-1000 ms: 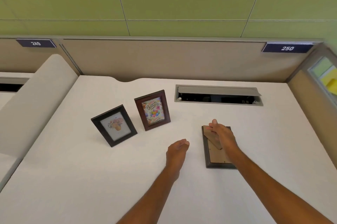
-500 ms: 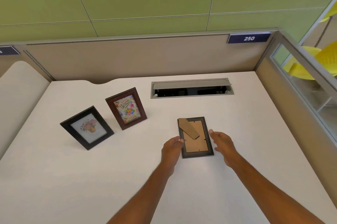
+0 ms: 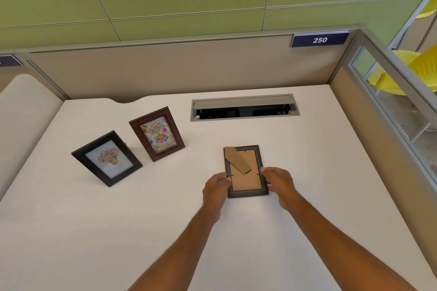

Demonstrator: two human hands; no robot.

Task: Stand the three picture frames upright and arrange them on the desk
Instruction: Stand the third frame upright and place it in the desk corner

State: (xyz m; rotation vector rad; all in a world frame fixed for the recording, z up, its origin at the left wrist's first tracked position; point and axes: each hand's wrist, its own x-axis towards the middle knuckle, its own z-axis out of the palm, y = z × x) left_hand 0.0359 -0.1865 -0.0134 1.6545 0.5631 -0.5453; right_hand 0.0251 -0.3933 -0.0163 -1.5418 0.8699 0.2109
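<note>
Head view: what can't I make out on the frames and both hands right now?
- Third frame: lies face down, so its picture is hidden; only the backing and stand show.
- Left hand and right hand: fingertips at the frame's side edges; whether they grip or only touch is unclear.
- Black frame and brown frame: their rear stands are hidden behind them.

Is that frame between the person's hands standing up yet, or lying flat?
Lying flat, face down: the third frame shows its cardboard back and stand, gripped by the left hand and right hand.
</note>
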